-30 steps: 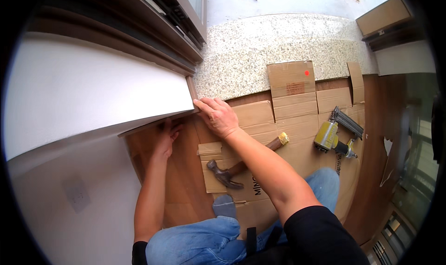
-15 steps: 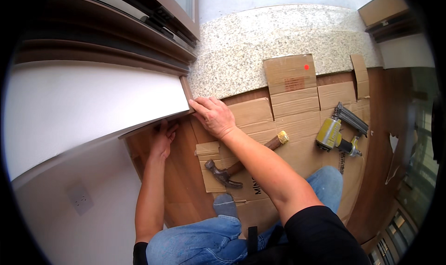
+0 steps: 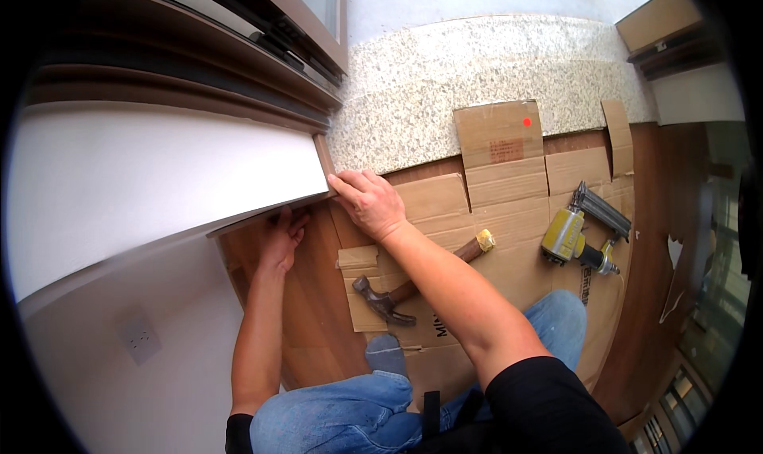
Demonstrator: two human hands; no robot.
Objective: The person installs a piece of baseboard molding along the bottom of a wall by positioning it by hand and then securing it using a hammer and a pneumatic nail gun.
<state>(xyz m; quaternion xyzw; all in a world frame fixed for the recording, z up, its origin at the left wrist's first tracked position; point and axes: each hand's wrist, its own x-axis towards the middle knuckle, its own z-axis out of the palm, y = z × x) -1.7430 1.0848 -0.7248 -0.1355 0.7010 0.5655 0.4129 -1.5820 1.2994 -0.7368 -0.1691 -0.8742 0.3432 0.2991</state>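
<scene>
My right hand (image 3: 370, 203) grips the end of a brown trim strip (image 3: 323, 157) at the corner of a white ledge (image 3: 175, 168). Its fingers bend over the strip's edge. My left hand (image 3: 281, 241) reaches up beneath the ledge, against the thin brown edge (image 3: 253, 218) along its underside. The left fingers are apart; their tips are partly hidden there. Near my right forearm, a claw hammer (image 3: 384, 301) with a wooden handle lies on flattened cardboard (image 3: 509, 223). Further right rests a yellow-green and black nail gun (image 3: 566, 233).
A speckled stone sill (image 3: 477, 64) runs across the far side, beside a brown window frame (image 3: 318, 25). Wood flooring (image 3: 322, 287) shows below my left hand. A wall socket (image 3: 140, 337) is at the lower left. My knees and sock-covered foot (image 3: 386, 352) are on the near side.
The view has shifted slightly, so most things sit a little lower in the picture. Both hands stay in nearly the same places on the trim and beneath the ledge.
</scene>
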